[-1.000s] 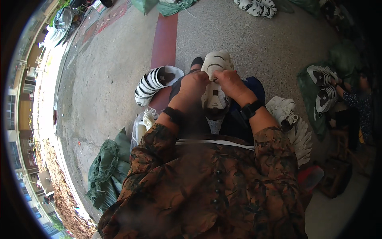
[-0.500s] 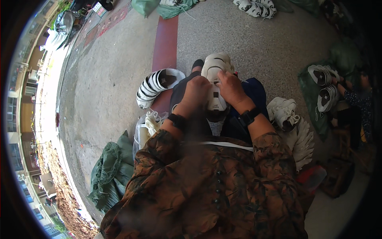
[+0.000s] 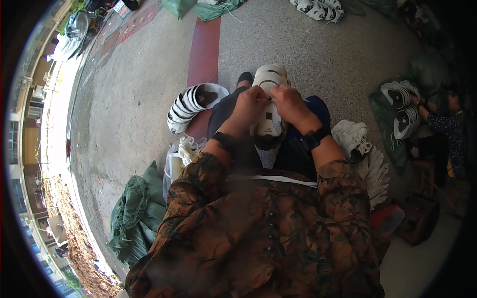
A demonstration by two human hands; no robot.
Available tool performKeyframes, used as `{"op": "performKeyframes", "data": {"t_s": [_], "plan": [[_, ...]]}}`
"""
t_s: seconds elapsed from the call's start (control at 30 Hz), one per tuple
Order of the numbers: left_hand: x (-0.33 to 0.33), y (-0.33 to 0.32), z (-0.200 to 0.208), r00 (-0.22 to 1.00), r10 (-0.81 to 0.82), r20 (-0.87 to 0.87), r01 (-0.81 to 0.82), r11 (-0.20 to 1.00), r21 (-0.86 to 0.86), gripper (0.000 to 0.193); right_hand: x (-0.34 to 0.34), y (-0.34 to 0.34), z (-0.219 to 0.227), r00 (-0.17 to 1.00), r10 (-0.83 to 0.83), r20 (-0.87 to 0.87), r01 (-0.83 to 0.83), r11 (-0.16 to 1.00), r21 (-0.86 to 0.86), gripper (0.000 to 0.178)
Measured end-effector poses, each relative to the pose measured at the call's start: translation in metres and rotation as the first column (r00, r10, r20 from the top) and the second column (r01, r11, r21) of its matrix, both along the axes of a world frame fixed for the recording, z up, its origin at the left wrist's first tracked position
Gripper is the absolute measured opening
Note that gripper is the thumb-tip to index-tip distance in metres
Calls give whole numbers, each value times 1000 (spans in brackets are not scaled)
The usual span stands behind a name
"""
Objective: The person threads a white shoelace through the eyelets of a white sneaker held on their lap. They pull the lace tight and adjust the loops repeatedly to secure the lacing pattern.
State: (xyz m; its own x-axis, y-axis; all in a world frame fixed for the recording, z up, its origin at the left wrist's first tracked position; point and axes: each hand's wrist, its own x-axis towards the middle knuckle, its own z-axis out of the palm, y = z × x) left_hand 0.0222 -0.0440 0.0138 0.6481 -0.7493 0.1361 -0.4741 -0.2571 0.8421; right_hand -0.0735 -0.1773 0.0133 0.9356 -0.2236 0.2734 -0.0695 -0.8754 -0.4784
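A white shoe upper (image 3: 269, 74) lies between my knees, toe pointing away; dark curved lines across its front look like several uppers nested together. Its tongue (image 3: 270, 127), marked with a small dark square, faces me. My left hand (image 3: 249, 105) is closed over the upper's left side, fingertips near the middle of the opening. Opposite it, my right hand (image 3: 291, 105) pinches at the upper's lacing area, thumb and forefinger together. The hands nearly meet. Whatever thin thing is between the fingertips is too small to make out.
Nested black-and-white uppers (image 3: 184, 110) lie at my left, near a clear bag with white laces (image 3: 189, 149) and a green sack (image 3: 131, 208). More white shoes (image 3: 354, 139) are stacked at my right. Beyond them another person (image 3: 444, 124) handles shoes (image 3: 407, 121) on green sheeting.
My left hand has turned and drawn its fingers closer to my right hand over the upper. The right hand has shifted slightly. The upper stays between my knees.
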Motion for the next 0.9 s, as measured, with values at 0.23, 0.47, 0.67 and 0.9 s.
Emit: {"op": "performKeyframes", "data": {"t_s": [0.23, 0.47, 0.67, 0.9], "plan": [[9, -4, 1, 987, -84, -136, 93, 994, 60, 18, -3, -1, -7, 995, -2, 97, 7, 999, -52, 9], [28, 21, 5, 974, -175, -141, 180, 983, 22, 17, -37, -35, 10, 998, -57, -39, 59, 997, 56, 7], [32, 34, 0, 984, -175, -44, 176, 984, 35, 16, -46, -28, 8, 999, -49, 23, 43, 977, 210, 6], [45, 64, 7, 997, -39, -66, 42, 998, 43, 11, -32, -24, -14, 1000, 1, -5, -1, 1000, -7, 9]]}}
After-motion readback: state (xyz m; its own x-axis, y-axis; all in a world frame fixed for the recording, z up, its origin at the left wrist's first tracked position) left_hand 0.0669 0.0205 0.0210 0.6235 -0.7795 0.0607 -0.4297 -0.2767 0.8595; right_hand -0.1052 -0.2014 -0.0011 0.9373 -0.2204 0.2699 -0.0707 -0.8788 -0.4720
